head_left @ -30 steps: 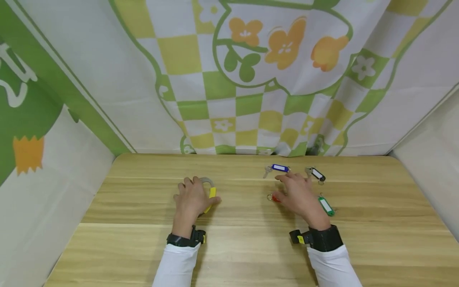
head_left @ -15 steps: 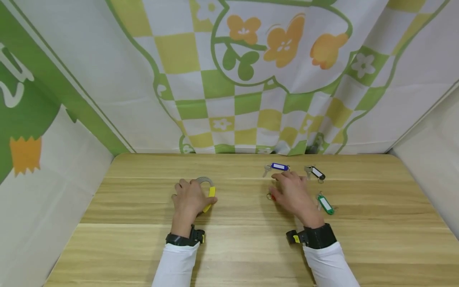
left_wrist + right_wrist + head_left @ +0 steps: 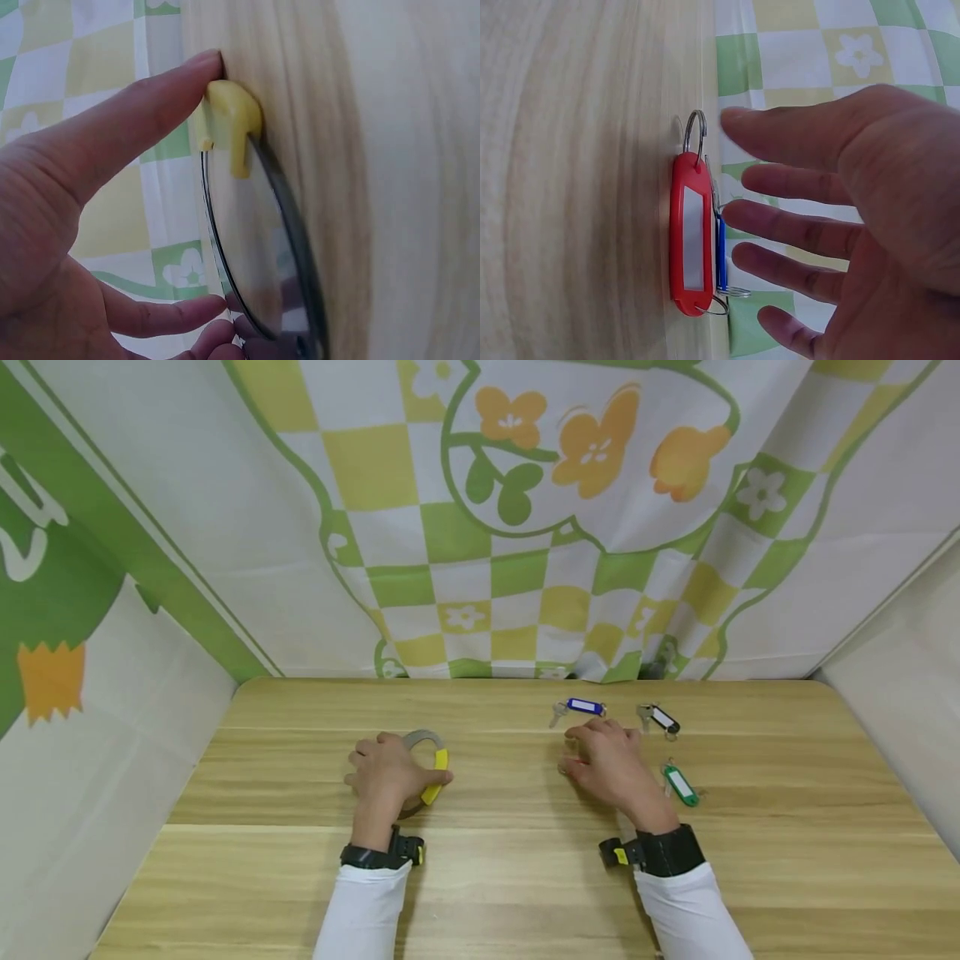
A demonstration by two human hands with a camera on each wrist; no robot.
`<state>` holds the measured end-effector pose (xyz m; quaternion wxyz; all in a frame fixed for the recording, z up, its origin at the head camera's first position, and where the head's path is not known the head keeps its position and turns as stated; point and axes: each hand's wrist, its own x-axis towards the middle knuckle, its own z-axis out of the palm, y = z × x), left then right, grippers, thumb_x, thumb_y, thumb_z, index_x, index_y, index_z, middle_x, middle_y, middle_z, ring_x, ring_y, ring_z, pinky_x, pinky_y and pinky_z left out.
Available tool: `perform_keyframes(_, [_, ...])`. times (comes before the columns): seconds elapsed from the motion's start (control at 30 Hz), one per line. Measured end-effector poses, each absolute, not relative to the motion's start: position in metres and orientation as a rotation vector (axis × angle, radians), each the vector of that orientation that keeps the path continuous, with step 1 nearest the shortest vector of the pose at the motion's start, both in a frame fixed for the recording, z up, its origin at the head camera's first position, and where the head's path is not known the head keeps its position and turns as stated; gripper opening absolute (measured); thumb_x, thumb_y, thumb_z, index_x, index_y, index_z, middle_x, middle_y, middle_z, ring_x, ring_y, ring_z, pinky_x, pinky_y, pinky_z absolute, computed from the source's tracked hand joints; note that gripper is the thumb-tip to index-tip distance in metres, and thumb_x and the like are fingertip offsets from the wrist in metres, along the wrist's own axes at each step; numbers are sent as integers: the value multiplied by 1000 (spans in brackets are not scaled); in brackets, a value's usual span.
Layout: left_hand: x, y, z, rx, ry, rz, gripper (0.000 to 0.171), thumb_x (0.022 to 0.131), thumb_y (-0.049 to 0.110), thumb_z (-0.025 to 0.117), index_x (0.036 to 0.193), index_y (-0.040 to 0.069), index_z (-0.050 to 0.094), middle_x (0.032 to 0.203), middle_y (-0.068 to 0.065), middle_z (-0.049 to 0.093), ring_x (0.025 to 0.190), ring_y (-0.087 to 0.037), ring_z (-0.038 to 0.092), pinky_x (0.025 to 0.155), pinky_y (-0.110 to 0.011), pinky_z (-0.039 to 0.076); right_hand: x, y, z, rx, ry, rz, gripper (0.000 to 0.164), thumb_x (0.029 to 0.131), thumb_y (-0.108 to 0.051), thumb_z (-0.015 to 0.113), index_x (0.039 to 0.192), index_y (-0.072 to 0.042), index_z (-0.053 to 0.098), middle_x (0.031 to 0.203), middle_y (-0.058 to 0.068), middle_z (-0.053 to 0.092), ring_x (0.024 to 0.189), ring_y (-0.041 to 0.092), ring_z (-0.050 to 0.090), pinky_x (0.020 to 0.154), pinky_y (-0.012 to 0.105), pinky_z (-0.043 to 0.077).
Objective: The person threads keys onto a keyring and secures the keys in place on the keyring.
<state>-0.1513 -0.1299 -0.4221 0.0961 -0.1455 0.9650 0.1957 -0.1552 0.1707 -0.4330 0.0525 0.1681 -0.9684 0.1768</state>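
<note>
A large flat metal ring with a yellow clip (image 3: 436,781) lies on the table. My left hand (image 3: 386,777) spreads over its left side. In the left wrist view, the straight thumb touches the yellow clip (image 3: 238,112), and the other fingertips reach the opposite part of the shiny rim (image 3: 300,255). My right hand (image 3: 613,764) hovers over a red key tag, mostly hidden in the head view. In the right wrist view, that red key tag (image 3: 692,240) with its split ring stands clear of the extended fingers.
Behind the right hand lie a blue key tag (image 3: 585,706) with a key and a black key tag (image 3: 664,719) with a key. A green key tag (image 3: 681,786) is right of that hand. A patterned curtain (image 3: 510,585) hangs along the table's back edge.
My left hand has shifted slightly left, uncovering more of the metal ring. The right hand has moved left over the red key tag, leaving the green tag more exposed.
</note>
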Motion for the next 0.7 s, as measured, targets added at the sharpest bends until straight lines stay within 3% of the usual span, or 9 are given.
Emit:
perform_keyframes(0.33, [-151,-134,-422,-446,2816,633,115,47,67,76,118,-14,35,112,-35,36,107,-51,33,82,-65,30,-154,169,-433,533,-2999,516,41,77,-35,69,111,-12,64,112,5,57,110,30,47,89,56,26])
perform_keyframes(0.7, [-151,-135,-422,-444,2813,659,116,46,63,78,119,-15,33,107,-32,34,104,-48,33,81,-66,31,-155,168,-435,563,-3029,542,25,77,-31,70,97,-15,69,92,-3,56,95,24,48,83,53,27])
